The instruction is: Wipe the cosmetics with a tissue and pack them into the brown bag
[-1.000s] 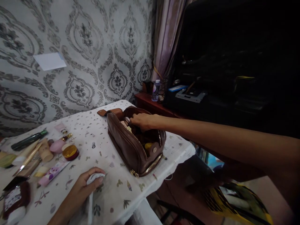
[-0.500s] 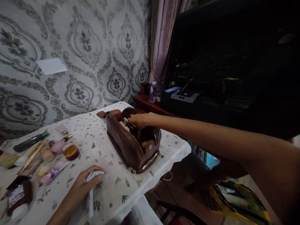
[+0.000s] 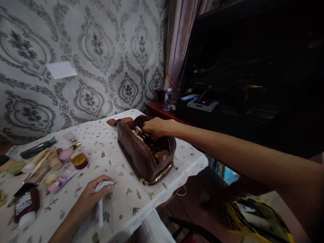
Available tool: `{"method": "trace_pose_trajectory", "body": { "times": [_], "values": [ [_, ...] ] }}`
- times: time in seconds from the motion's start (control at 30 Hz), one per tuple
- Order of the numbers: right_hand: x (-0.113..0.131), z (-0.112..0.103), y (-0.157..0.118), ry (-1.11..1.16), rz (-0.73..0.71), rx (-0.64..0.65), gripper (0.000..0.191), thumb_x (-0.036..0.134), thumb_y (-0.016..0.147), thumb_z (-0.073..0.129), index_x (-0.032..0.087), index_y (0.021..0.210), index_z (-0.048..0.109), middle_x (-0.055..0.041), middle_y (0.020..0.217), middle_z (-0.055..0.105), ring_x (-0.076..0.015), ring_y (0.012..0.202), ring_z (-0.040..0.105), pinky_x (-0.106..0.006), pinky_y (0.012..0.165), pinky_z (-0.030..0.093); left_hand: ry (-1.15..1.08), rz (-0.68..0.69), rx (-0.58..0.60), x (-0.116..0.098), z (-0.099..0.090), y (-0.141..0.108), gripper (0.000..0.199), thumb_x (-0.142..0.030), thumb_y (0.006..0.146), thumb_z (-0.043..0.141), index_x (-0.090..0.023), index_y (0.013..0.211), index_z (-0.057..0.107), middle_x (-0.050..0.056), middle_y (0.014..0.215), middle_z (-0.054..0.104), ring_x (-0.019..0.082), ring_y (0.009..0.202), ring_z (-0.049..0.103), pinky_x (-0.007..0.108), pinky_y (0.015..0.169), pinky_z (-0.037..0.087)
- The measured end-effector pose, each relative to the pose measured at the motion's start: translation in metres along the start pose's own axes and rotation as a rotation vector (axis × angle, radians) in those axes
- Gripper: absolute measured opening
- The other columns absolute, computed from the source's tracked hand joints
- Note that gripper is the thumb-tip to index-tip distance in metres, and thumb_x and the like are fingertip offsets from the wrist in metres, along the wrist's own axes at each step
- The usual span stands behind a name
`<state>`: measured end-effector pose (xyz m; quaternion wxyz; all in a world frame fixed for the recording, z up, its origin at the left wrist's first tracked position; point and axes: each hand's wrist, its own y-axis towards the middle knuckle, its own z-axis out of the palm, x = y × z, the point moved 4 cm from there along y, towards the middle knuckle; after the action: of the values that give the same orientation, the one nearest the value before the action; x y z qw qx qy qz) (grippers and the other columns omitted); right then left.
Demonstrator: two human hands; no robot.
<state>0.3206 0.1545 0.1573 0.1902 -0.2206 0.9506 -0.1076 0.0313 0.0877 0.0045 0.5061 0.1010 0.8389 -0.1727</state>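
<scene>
A brown cosmetic bag (image 3: 136, 148) stands unzipped on the table, with several small items inside, some too dark to name. My right hand (image 3: 158, 127) is at its opening, fingers curled and pointing down among the contents; whatever they grip is hidden. On the tablecloth to the left of the bag, my left hand (image 3: 97, 189) is closed around a white object with a rounded head (image 3: 104, 184) and a slim white handle (image 3: 101, 214). Its exact kind does not show. A brown flap lies folded out at the bag's far end.
Left on the patterned tablecloth (image 3: 121, 206) lie a gold-lidded jar (image 3: 79, 160), a purple-and-white tube (image 3: 62, 180), a dark green bottle (image 3: 37, 149) and a dark red bottle (image 3: 27, 206). A clear bottle (image 3: 167, 100) stands on a red surface behind. A yellow-black basket (image 3: 255, 219) sits below right.
My right hand has risen slightly at the bag's opening, showing more of the contents beneath it. My left hand still grips the white object. The whole view has shifted a little.
</scene>
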Motion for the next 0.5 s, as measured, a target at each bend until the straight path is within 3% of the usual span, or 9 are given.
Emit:
{"method": "trace_pose_trajectory", "body": {
  "times": [0.13, 0.23, 0.37, 0.5],
  "values": [
    [0.003, 0.01, 0.012, -0.091, 0.009, -0.059, 0.028, 0.011, 0.09, 0.06, 0.009, 0.116, 0.071, -0.0162, 0.117, 0.071, -0.0262, 0.104, 0.069, -0.032, 0.08, 0.05, -0.001, 0.02, 0.009, 0.005, 0.0, 0.003, 0.05, -0.066, 0.077, 0.065, -0.021, 0.098, 0.071, 0.0, 0.071, 0.059, 0.018, 0.069, 0.052, 0.029, 0.072, 0.044],
    [0.003, 0.012, 0.014, -0.097, 0.015, -0.067, 0.026, 0.011, 0.092, 0.057, 0.01, 0.113, 0.072, -0.0157, 0.113, 0.073, -0.0261, 0.103, 0.07, -0.032, 0.08, 0.05, -0.001, 0.037, 0.019, 0.003, -0.001, 0.003, 0.049, -0.065, 0.077, 0.065, -0.021, 0.098, 0.07, 0.001, 0.076, 0.062, 0.018, 0.071, 0.052, 0.029, 0.072, 0.044],
    [0.002, 0.003, 0.004, -0.041, 0.004, -0.084, 0.031, 0.013, 0.086, 0.066, 0.011, 0.116, 0.07, -0.0152, 0.119, 0.071, -0.0276, 0.106, 0.068, -0.031, 0.075, 0.05, 0.023, 0.044, 0.028, -0.008, -0.002, 0.0, 0.047, -0.062, 0.076, 0.066, -0.02, 0.097, 0.07, 0.002, 0.081, 0.064, 0.018, 0.071, 0.053, 0.028, 0.07, 0.044],
    [0.006, -0.011, -0.01, 0.071, -0.041, -0.251, 0.026, 0.016, 0.089, 0.062, 0.016, 0.113, 0.07, -0.0109, 0.114, 0.072, -0.0245, 0.103, 0.069, -0.029, 0.075, 0.049, -0.025, 0.067, 0.016, -0.014, -0.001, -0.002, 0.041, -0.057, 0.075, 0.068, -0.018, 0.09, 0.069, 0.001, 0.075, 0.061, 0.016, 0.069, 0.052, 0.026, 0.067, 0.043]
  ]
}}
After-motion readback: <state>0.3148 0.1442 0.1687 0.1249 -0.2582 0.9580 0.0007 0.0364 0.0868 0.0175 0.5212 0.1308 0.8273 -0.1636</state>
